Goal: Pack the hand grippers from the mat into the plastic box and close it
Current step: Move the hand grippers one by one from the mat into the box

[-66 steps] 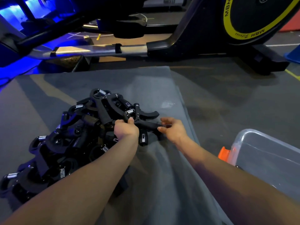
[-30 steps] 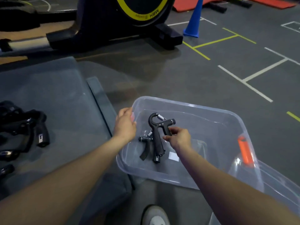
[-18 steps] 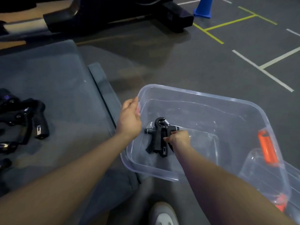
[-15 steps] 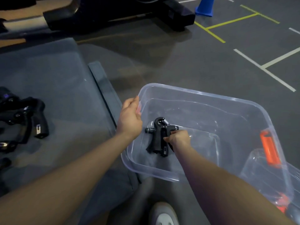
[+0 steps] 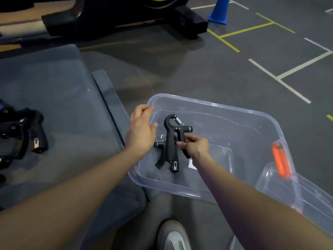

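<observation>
A clear plastic box [image 5: 266, 121] stands on the floor right of the grey mat [image 5: 54, 91]. Inside it my right hand [image 5: 195, 147] pinches the handle of a black hand gripper [image 5: 171, 139] with a spring at its top. A second black gripper [image 5: 160, 156] lies beneath it on the box bottom. My left hand [image 5: 140, 130] hovers at the box's left rim with relaxed fingers, holding nothing. A pile of black hand grippers [image 5: 21, 132] sits at the mat's left edge.
The box lid [image 5: 310, 197] with an orange latch [image 5: 281, 159] leans at the box's right side. An exercise machine base [image 5: 126, 18] stands behind the mat. A blue cone [image 5: 219, 11] stands farther back. My shoe [image 5: 173, 235] is at the bottom.
Both hands carried grippers from the mat pile over to the box. Since half a second ago my right hand has lifted its gripper slightly, and my left hand has opened away from the rim.
</observation>
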